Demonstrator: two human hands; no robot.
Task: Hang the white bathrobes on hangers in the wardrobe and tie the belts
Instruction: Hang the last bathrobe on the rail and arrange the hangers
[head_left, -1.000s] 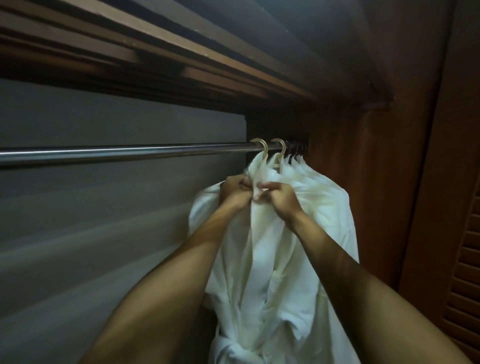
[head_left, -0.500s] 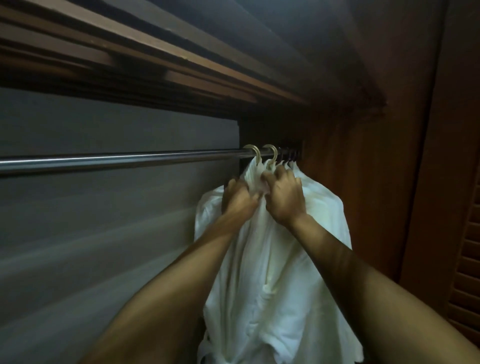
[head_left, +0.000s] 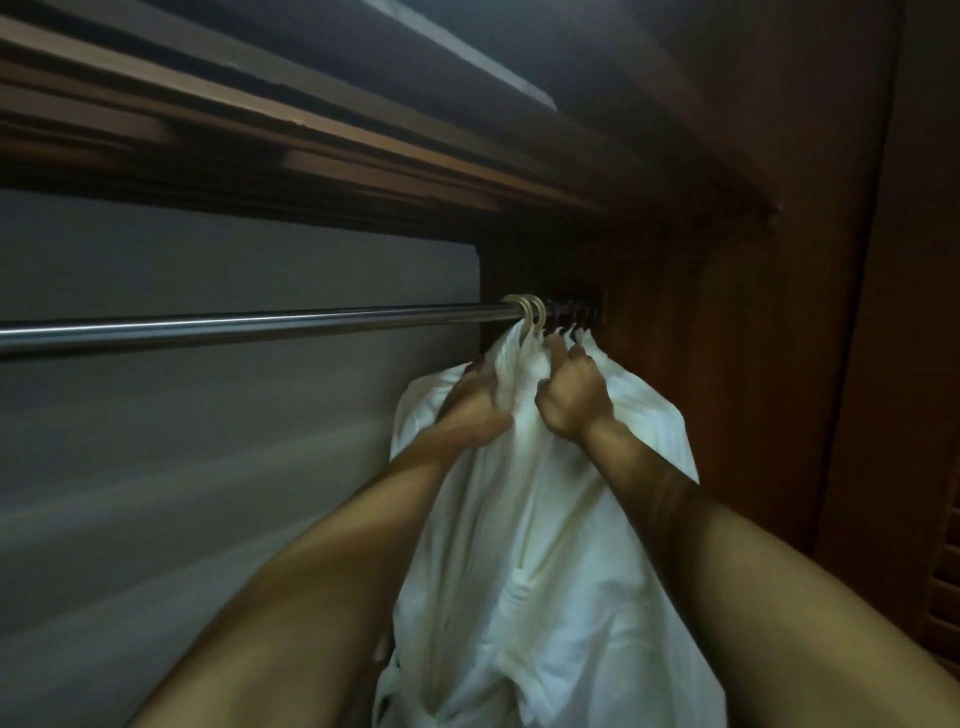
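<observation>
Plain grey back wall (head_left: 234, 467) fills the left side, blurry streaks across it. Dark wooden ceiling boards (head_left: 260, 119) run overhead, and a brown louvred wooden door panel (head_left: 943, 587) sits at the right edge (slats barely visible).

Hands (head_left: 524, 395) higher on bathrobes (head_left: 545, 545); hanger hooks (head_left: 530, 312) closer together

Both arms reach up, left hand (head_left: 475, 397) and right hand (head_left: 574, 397) with fingers curled.

Single head-worn view, angled upward and forward, close beneath the wardrobe rail (head_left: 249, 326).
</observation>
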